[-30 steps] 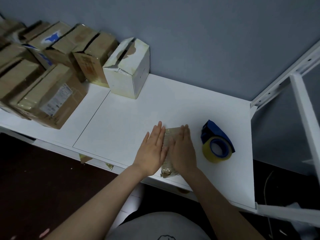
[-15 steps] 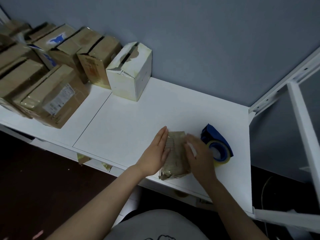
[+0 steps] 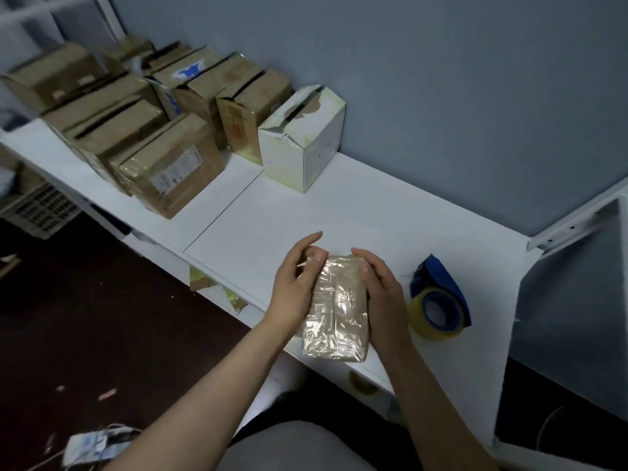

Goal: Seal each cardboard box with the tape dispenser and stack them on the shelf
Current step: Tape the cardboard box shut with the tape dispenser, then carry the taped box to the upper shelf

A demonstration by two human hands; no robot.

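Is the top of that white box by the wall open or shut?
Partly open: the white box shows a dark gap between its top flaps, and no tape bridges it.

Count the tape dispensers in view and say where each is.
1. The tape dispenser lies on the white shelf, just right of the right hand holding the taped box. Others may hide behind the stacked boxes.

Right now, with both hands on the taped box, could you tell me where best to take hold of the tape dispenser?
Grip the tape dispenser by its blue frame, probably from above with the right hand, the nearer one. It lies apart from the taped box on the white shelf, frame arched over the yellowish roll.
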